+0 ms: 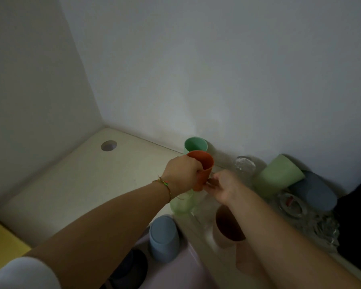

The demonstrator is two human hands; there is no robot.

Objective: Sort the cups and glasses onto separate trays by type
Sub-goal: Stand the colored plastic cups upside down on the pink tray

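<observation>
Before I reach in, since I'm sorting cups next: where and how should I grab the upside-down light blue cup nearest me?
Likely round the light blue cup's side wall, from above. It stands closed base up, so no rim shows to pinch, and the left forearm passes close beside it.

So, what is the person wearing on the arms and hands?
Both forearms are bare. The left hand has a thin bracelet of coloured threads at its wrist, and a white sleeve covers the upper arm. The right hand shows no jewellery.
</observation>
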